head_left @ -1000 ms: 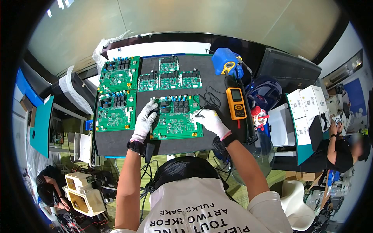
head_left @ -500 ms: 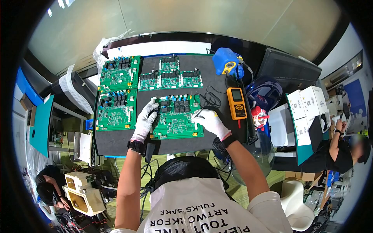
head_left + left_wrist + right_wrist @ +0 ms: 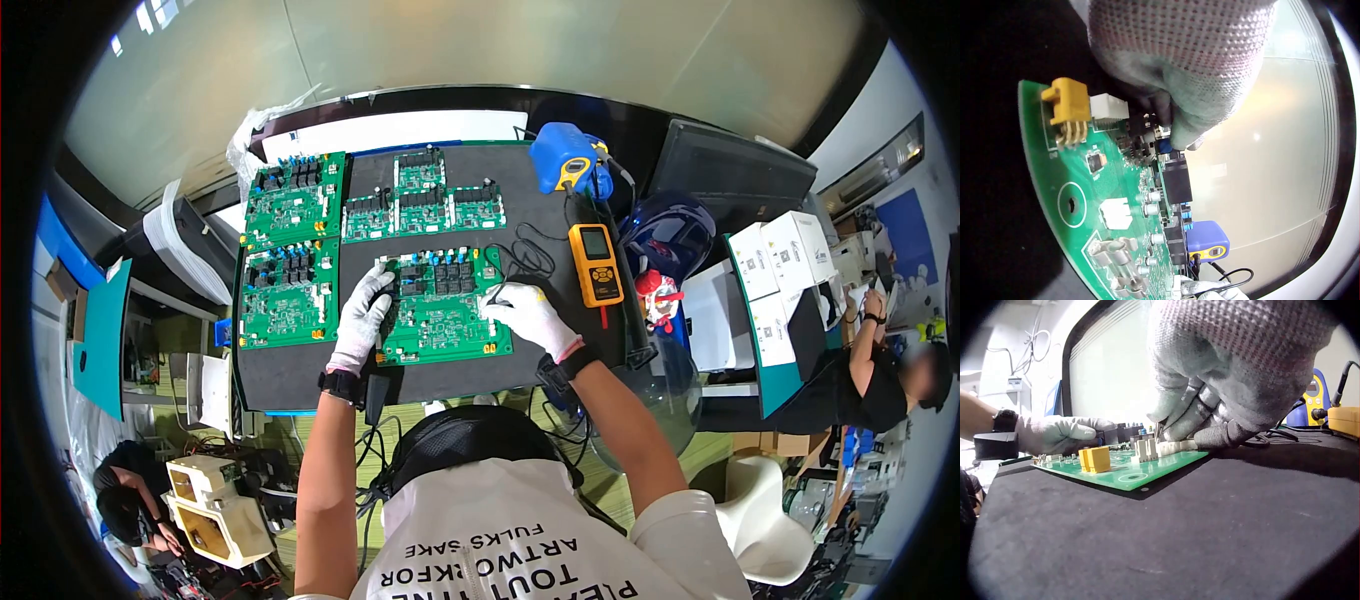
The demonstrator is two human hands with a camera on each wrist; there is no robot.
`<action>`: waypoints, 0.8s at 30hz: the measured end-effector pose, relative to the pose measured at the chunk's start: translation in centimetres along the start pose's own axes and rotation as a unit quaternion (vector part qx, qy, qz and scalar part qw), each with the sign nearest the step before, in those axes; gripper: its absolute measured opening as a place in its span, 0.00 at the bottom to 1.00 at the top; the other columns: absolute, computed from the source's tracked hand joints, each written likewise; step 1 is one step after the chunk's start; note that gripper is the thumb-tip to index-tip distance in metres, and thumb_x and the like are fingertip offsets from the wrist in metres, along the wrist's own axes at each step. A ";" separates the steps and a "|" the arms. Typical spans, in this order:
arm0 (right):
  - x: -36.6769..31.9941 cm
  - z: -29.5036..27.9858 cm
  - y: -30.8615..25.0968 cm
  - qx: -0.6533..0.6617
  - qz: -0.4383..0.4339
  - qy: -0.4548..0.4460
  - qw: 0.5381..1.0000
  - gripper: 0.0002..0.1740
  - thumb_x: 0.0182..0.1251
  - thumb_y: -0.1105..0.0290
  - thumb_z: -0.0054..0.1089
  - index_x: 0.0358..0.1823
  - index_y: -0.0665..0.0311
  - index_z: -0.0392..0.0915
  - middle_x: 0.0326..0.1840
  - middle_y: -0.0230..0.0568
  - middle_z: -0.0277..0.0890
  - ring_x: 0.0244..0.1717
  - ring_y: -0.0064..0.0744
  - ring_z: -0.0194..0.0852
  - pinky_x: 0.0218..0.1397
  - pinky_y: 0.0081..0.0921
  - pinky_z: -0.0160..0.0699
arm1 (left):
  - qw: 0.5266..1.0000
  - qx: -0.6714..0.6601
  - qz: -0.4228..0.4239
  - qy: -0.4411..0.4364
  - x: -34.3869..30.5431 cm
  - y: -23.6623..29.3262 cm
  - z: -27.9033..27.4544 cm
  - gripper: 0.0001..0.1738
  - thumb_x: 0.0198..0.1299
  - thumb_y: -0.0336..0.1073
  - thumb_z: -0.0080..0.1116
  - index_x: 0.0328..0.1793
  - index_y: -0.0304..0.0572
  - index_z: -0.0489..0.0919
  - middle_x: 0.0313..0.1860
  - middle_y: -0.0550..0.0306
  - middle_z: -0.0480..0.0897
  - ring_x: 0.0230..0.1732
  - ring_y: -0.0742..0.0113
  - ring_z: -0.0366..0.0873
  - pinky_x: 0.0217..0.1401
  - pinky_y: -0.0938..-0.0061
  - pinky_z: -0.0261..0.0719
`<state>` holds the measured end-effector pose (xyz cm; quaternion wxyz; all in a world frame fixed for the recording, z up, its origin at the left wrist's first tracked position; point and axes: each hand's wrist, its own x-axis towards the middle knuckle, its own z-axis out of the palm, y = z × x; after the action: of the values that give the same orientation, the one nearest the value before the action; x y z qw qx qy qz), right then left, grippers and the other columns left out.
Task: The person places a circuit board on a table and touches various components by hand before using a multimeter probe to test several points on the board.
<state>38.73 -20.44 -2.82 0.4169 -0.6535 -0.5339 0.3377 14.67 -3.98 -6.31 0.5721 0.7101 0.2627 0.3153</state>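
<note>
A green circuit board (image 3: 440, 325) with black relays and white connectors lies on the dark mat before me. My gloved left hand (image 3: 362, 320) grips its left edge, thumb and fingers among the parts there, as the left wrist view also shows. My gloved right hand (image 3: 532, 315) is over the board's right edge. It pinches a thin metal-tipped tool (image 3: 1158, 431), whose tip points down beside the white connectors (image 3: 1145, 450). The fingers hide most of the tool, and I cannot tell its kind. A yellow connector (image 3: 1095, 460) stands at the board's near edge.
Two similar large boards (image 3: 290, 295) lie at the left. Several smaller boards (image 3: 420, 208) sit at the back. On the right are a yellow handheld meter (image 3: 597, 265), a coiled black cable (image 3: 530, 255) and a blue soldering station (image 3: 563, 157). Another person (image 3: 880, 360) sits far right.
The head view has shifted and turned slightly, so the table sits a little further left. Both hands keep their places on the board, and the tool stays in the right hand.
</note>
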 end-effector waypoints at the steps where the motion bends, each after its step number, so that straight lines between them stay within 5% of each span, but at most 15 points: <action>1: 0.0 -0.1 -0.1 -0.007 0.000 -0.001 1.000 0.09 0.56 0.71 0.60 0.36 0.69 0.79 0.35 0.40 0.79 0.37 0.26 0.78 0.42 0.22 0.74 | 1.000 0.010 0.008 0.000 0.0 0.2 0.0 0.19 0.61 0.28 0.51 0.59 0.37 0.73 0.67 0.49 0.64 0.69 0.61 0.58 0.69 0.72 0.54; 4: 0.0 0.1 0.2 0.000 -0.002 0.002 1.000 0.11 0.56 0.68 0.59 0.35 0.69 0.79 0.35 0.45 0.78 0.37 0.35 0.77 0.41 0.27 0.73 | 1.000 0.019 0.015 -0.002 0.0 0.5 0.1 0.19 0.61 0.28 0.51 0.59 0.37 0.73 0.67 0.49 0.64 0.69 0.61 0.58 0.69 0.72 0.54; 10: 0.2 0.3 1.0 0.087 0.005 -0.004 0.996 0.10 0.57 0.70 0.57 0.36 0.69 0.79 0.36 0.43 0.80 0.38 0.32 0.78 0.43 0.25 0.74 | 1.000 0.014 0.020 -0.002 -0.1 0.7 0.2 0.19 0.61 0.28 0.51 0.59 0.36 0.72 0.67 0.49 0.64 0.69 0.61 0.58 0.69 0.72 0.54; 24: 0.2 0.1 0.7 0.026 0.002 -0.009 1.000 0.09 0.57 0.71 0.57 0.36 0.68 0.79 0.35 0.43 0.79 0.38 0.34 0.78 0.43 0.26 0.74 | 1.000 0.000 0.009 0.001 0.0 0.4 0.2 0.19 0.60 0.28 0.51 0.58 0.36 0.72 0.67 0.50 0.64 0.69 0.61 0.57 0.69 0.72 0.53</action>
<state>38.99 -20.27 -3.46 0.4278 -0.6405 -0.5276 0.3583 14.84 -4.22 -5.92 0.5692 0.7119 0.2570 0.3212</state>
